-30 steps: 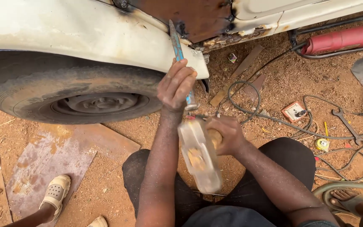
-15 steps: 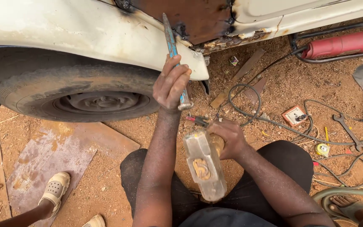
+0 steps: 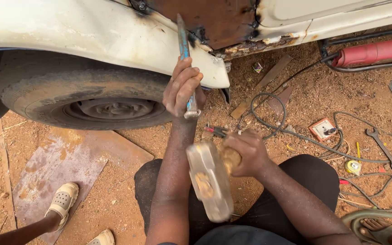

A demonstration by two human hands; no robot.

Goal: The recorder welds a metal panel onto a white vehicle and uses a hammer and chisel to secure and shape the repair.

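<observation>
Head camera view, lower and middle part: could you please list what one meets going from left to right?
Pale sandal → tyre → left hand gripping the blue chisel → hammer head → right hand on its wooden handle → small square box → spanner.

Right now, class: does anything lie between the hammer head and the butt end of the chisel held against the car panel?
Nothing visible does. The hammer in the right hand sits below the chisel, gripped by the left hand; only open air separates them.
</observation>
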